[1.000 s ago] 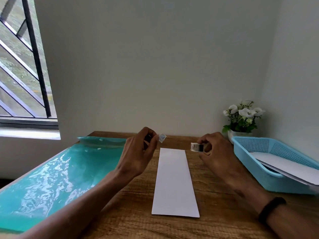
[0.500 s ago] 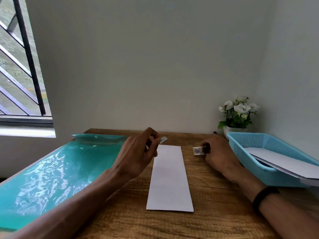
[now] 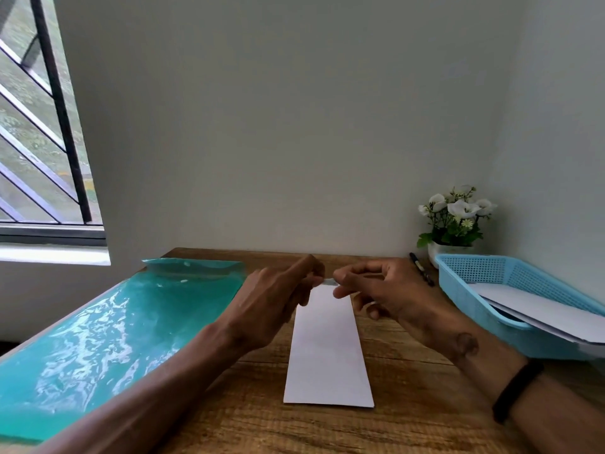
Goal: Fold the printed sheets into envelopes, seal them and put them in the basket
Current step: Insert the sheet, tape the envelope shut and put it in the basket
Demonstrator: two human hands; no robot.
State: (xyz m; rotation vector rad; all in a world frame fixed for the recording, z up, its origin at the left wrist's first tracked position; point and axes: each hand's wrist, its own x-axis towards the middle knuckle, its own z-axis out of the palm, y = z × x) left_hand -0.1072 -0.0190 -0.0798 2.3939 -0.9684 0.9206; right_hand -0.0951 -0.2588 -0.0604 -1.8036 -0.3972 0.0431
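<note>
Two hands meet at the centre of the frame, just above the far end of a folded white sheet (image 3: 327,348). The left hand (image 3: 271,309) and the right hand (image 3: 389,293) each pinch one end of a small pale strip (image 3: 329,282), probably tape, though it is too small and blurred to be sure; both sets of fingers are closed narrowly on it. The sheet is a long, narrow, plain white rectangle lying flat on the wooden table (image 3: 409,421), its near edge toward the bottom of the frame, its far end partly hidden behind the fingers.

At the left, a glossy teal plastic folder (image 3: 98,339) covers much of the table, and the left forearm crosses in front of it. At the right edge sits a light blue basket (image 3: 474,270) with white papers (image 3: 530,306) lying in it and sticking out over its near rim. Behind the basket stands a white pot of white flowers (image 3: 455,214), and a black pen (image 3: 420,268) lies just beside the right hand. A black band (image 3: 515,391) circles the right wrist. A barred window (image 3: 39,126) fills the upper left.
</note>
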